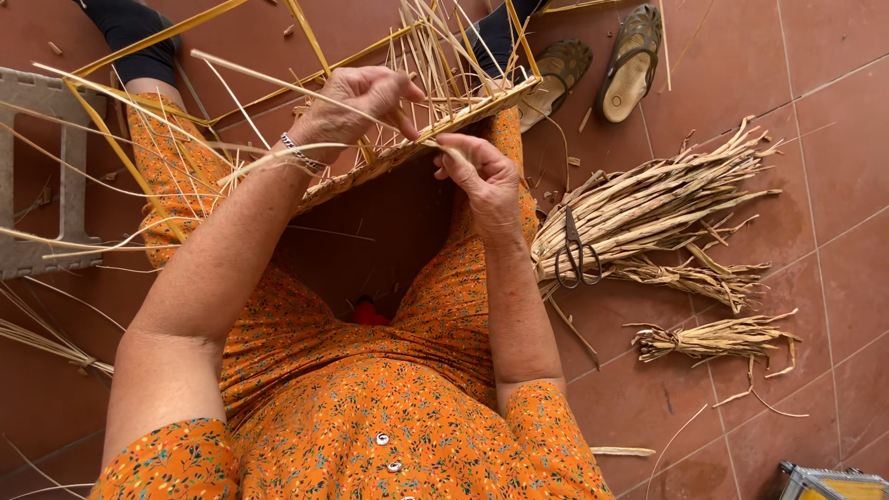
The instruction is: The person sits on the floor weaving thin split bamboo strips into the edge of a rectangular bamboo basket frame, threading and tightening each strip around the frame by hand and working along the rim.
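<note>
Left hand (356, 102) grips the woven straw frame (417, 148); right hand (486, 181) pinches one strand, seemingly. One pair of scissors (576, 252), two sandals (597, 67), three dried bundles (662, 199) on the floor.

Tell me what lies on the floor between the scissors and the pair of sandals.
In the head view, bare red tile with small straw scraps separates the scissors from the sandals; the scissors rest on a straw bundle.

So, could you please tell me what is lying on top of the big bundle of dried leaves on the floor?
A pair of dark scissors lies on the bundle of dried leaves, near its bound end. Whatever sits beneath the bundle is covered.
</note>
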Demonstrator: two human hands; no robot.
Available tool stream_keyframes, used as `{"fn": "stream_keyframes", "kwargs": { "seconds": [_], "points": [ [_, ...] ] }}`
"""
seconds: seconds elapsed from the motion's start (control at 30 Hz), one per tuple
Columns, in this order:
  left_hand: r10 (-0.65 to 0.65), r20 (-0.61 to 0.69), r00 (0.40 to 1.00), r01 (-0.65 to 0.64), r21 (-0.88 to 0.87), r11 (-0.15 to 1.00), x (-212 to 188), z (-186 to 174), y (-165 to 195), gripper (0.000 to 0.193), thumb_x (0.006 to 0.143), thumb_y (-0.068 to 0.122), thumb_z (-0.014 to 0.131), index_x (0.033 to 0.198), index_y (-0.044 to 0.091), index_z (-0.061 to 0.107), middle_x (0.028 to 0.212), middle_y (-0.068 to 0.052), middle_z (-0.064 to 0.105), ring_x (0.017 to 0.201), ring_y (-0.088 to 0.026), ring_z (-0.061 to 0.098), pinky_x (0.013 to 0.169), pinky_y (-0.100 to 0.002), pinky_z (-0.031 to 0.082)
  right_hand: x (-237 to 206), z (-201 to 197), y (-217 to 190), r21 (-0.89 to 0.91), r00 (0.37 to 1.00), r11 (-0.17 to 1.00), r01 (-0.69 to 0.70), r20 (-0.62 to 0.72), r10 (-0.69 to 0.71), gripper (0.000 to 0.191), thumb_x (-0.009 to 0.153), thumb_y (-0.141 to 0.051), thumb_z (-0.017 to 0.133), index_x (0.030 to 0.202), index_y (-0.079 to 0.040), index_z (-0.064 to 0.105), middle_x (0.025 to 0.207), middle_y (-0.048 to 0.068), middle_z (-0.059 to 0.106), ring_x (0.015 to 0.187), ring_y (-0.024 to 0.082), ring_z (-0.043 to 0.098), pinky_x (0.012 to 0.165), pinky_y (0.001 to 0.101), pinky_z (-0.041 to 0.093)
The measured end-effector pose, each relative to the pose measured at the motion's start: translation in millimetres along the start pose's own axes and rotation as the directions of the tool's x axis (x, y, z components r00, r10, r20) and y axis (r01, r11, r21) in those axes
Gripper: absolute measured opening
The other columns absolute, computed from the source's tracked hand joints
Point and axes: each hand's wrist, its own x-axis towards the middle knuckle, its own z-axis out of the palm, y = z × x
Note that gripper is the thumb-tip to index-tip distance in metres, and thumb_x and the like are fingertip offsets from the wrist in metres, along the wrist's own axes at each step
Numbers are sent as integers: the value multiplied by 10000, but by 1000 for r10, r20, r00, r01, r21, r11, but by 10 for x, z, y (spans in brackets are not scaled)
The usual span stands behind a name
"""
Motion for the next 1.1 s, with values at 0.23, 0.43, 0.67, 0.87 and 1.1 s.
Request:
{"fn": "stream_keyframes", "kwargs": {
  "seconds": [0.23,0.43,0.67,0.87,1.1],
  "points": [
    [338,-40,940,-260,557,789,-114,114,184,530,796,59,883,1212,21,556,984,-61,603,882,-164,667,781,-282,628,196,58,129,-297,998,954,-28,-56,11,223,1028,-124,669,818,-59,637,776,-50,574,712,41,460,640,221,389],
    [538,264,801,-482,818,315,-139,104,183,205,862,66,858,996,60,703,958,-95,616,887,-231,660,758,-341,601,312,155,218,-420,982,889,180,24,-187,244,1073,-135,668,852,-59,600,823,-39,556,771,51,490,687,235,438],
    [267,-18,964,-208,576,791,74,9,-63,90,961,-3,721,1021,54,686,905,-47,737,822,-122,759,708,-252,665,202,63,270,-214,979,977,14,-194,-57,110,1035,-141,683,1052,-33,696,888,0,684,744,46,572,662,194,482],
    [-114,-8,993,114,148,982,161,49,-45,63,929,41,767,986,67,767,896,-16,766,809,-79,743,719,-251,658,182,137,377,-177,979,984,27,-195,-62,135,967,-43,753,1048,-39,645,962,-22,695,856,39,650,801,202,568],
    [-94,18,995,80,386,919,264,66,-24,124,829,45,869,910,68,778,856,-9,765,771,-50,689,710,-238,606,230,267,391,-232,960,972,49,-257,-110,157,967,-61,772,973,-40,617,882,-40,656,784,20,591,727,191,525]
  ]
}}
